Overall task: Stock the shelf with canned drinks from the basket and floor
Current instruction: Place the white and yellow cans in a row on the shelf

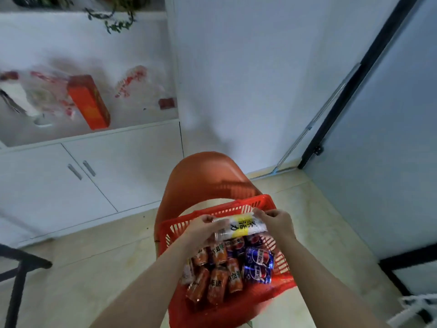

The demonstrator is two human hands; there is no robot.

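A red plastic basket (pixel 238 205) sits on an orange chair (pixel 203 176) in front of me. Inside lie several orange cans (pixel 216 284) on the left and blue cans (pixel 259 259) on the right. Above the basket I hold a white pack of cans with a yellow band (pixel 238 227) lying sideways. My left hand (pixel 201 227) grips its left end and my right hand (pixel 275 221) pinches its right end. The white shelf (pixel 94 136) is up at the left, above cabinet doors.
On the shelf stand an orange-red carton (pixel 88 101), blurred plastic-wrapped goods (pixel 40 95) and a small red box (pixel 166 103). A white wall (pixel 248 79) rises behind the chair, a glass door with black frame (pixel 354 79) at right, a black stand (pixel 19 268) at left.
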